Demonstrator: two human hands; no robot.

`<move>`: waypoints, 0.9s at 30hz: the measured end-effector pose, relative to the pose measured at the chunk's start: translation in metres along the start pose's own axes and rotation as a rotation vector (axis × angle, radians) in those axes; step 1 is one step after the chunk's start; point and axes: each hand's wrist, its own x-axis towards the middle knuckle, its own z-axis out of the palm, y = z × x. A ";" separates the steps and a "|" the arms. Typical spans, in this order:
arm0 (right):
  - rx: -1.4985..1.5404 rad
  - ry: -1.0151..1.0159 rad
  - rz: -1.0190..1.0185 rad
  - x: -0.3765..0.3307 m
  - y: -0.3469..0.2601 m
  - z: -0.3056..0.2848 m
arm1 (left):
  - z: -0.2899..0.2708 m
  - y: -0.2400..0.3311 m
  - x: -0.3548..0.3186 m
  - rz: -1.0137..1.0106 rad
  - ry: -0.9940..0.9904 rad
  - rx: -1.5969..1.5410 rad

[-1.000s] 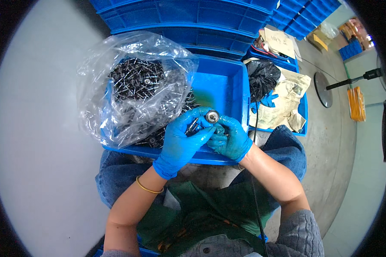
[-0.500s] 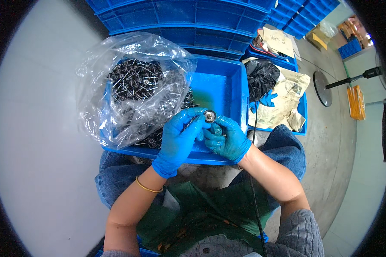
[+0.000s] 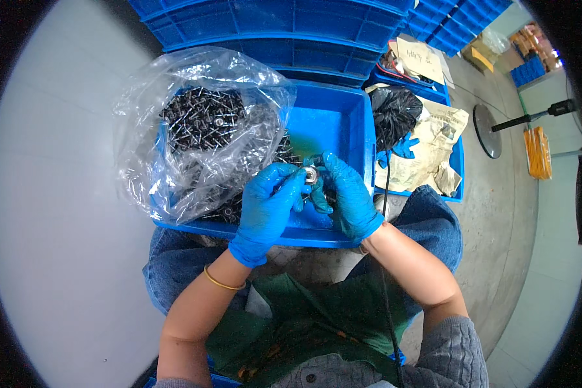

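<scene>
My left hand (image 3: 265,200), in a blue glove, pinches a small metal part with a round, shiny, ring-like head (image 3: 311,175). The rest of the part is mostly hidden by the fingers. Close against its right side is my right hand (image 3: 352,194), also gloved in blue, with thumb and forefinger spread apart around the head. Whether those fingertips touch the part, I cannot tell. Both hands hover over the near side of a blue plastic tub (image 3: 333,119). At its left, a clear plastic bag (image 3: 229,171) lies open over many similar dark, pin-like metal parts (image 3: 204,119).
Stacked blue crates (image 3: 271,29) stand behind the tub. To the right, another blue bin holds crumpled brown paper (image 3: 433,152), a black plastic bag (image 3: 394,116) and a blue glove (image 3: 405,147). A black cable (image 3: 386,284) hangs down near my right forearm. A round-based stand (image 3: 487,131) is farther right.
My right hand's fingers have spread and its forefinger has lifted from a tighter curl beside the part. The held part's head has shifted slightly left; my left hand keeps its pinch.
</scene>
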 end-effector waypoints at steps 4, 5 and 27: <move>-0.195 0.144 -0.084 0.002 0.003 0.004 | 0.006 -0.004 -0.002 0.056 0.053 0.084; -0.181 0.119 -0.080 0.002 0.003 0.003 | 0.007 -0.006 -0.002 0.076 0.070 0.090; 0.028 -0.123 -0.018 0.001 0.000 -0.004 | 0.003 -0.008 -0.002 0.087 0.098 -0.134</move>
